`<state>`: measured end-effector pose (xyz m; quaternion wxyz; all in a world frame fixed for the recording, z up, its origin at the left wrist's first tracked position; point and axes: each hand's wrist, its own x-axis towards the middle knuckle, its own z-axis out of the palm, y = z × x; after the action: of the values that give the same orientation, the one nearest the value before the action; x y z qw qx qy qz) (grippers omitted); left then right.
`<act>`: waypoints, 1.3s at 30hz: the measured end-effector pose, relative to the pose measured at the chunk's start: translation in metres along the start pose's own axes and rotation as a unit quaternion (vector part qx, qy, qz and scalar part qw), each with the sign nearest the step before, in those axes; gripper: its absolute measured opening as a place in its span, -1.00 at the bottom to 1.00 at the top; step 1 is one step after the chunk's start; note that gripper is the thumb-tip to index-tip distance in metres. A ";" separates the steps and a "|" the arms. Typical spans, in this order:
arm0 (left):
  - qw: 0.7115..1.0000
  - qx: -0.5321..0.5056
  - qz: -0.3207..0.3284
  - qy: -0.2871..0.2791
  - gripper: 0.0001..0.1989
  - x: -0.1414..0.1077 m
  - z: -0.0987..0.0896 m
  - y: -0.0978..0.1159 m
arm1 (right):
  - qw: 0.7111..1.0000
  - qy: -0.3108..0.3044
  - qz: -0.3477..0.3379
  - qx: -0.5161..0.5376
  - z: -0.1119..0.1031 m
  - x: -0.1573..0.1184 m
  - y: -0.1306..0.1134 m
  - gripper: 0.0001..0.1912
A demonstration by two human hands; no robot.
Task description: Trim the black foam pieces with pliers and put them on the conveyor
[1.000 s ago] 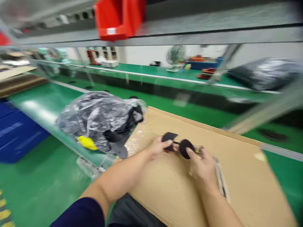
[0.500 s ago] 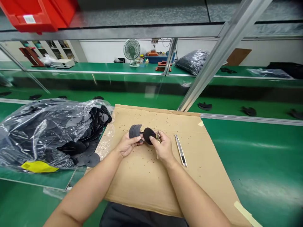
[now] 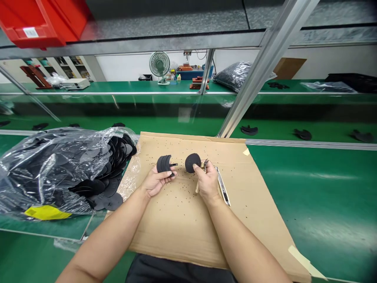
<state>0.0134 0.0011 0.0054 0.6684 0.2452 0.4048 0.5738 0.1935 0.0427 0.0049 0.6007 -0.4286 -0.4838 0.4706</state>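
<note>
Left hand [image 3: 154, 181]: fingers are pinching a small stack of black pieces [image 3: 163, 163] above the cardboard [image 3: 182, 220]
Right hand [image 3: 207, 181]: fingers are squeezing one round black piece [image 3: 192, 162]; just apart from the stack
Bag [image 3: 55, 169]: lying left of the cardboard; spilling black pieces
Knife [image 3: 222, 186]: lying beside the right hand

I see a cardboard sheet [image 3: 188, 232] lying flat on the desk [image 3: 318, 196], right in front of me. My left hand [image 3: 154, 181] and right hand [image 3: 207, 181] are over the middle of it, side by side and a little apart. A flat piece [image 3: 163, 163] sits in the left grip and a round piece [image 3: 193, 162] in the right grip. A thin tool [image 3: 223, 188] lies on the sheet just right of my right hand. A big bag of pieces [image 3: 59, 169] lies left of the sheet. A fan [image 3: 159, 65] stands far behind.
</note>
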 end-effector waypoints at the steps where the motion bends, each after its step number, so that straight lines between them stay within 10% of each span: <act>1: 1.000 0.001 0.000 0.000 -0.58 0.000 0.000 0.000 | 1.000 0.003 0.000 0.005 0.000 0.000 0.001 -0.73; 6: 1.000 0.005 0.001 0.010 -0.56 -0.001 0.001 0.000 | 0.999 0.013 -0.008 0.031 -0.001 0.002 -0.001 -0.72; 13: 0.996 0.065 0.029 -0.061 -0.48 -0.004 0.006 -0.004 | 0.990 -0.129 0.013 -0.047 0.004 -0.006 0.000 -0.70; 20: 0.989 0.094 0.074 -0.082 -0.53 -0.005 0.006 -0.011 | 0.971 -0.112 -0.098 -0.184 0.007 -0.011 0.004 -0.76; 28: 0.991 0.088 0.099 -0.035 -0.59 -0.005 0.013 -0.015 | 0.976 -0.103 -0.065 -0.182 0.010 -0.016 0.004 -0.71; 34: 0.990 0.088 0.097 -0.050 -0.63 -0.006 0.010 -0.014 | 0.942 -0.244 -0.082 -0.214 0.002 -0.008 -0.006 -0.70; 39: 0.987 0.098 0.113 -0.058 -0.69 -0.003 0.005 -0.015 | 0.945 -0.240 -0.060 -0.212 -0.001 -0.008 -0.008 -0.67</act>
<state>0.0259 -0.0046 -0.0029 0.5941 0.3871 0.3891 0.5880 0.1951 0.0330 0.0113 0.3894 -0.3903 -0.7270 0.4092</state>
